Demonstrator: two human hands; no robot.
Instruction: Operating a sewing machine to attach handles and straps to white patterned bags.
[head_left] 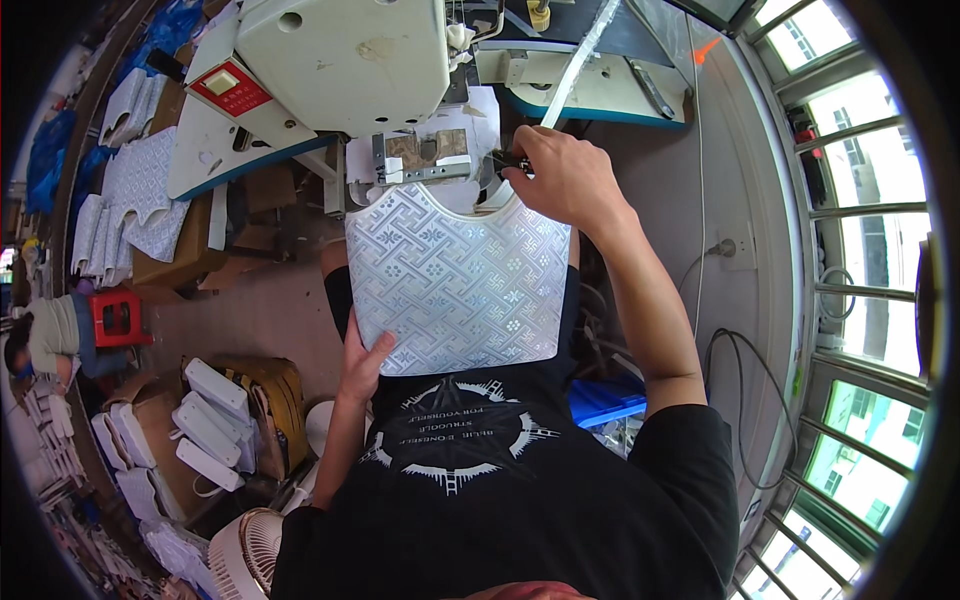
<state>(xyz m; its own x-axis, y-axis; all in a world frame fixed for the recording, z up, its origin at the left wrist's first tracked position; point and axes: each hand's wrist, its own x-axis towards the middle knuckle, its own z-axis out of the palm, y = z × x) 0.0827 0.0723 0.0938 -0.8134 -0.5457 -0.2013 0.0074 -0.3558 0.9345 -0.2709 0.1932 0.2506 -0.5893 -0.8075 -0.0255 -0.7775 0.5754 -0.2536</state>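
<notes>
Two hands are at the panel (460,285), which spreads rightward and away from the left hand (362,362), whose thumb and fingers pinch its edge, while its curved rim (452,214) lies just left of the nearer right hand (568,172), fingers curled round a dark tool (511,161).

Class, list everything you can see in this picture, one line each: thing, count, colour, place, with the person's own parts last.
Sewing machine: 1, off-white, top centre
Patterned panel: 1, silvery white, below the machine
Strip: 1, white, top right of centre
Patterned pieces: several, pale, upper left
White pieces: several, white, lower left
Stool: 1, red, far left
Co-worker: 1, pale top, far left
Fan: 1, cream, bottom left
Wall socket: 1, white, right
Smaller clutter: too unclear to count
Left hand: 1, bare, panel's lower left edge
Right hand: 1, bare, panel's upper right
</notes>
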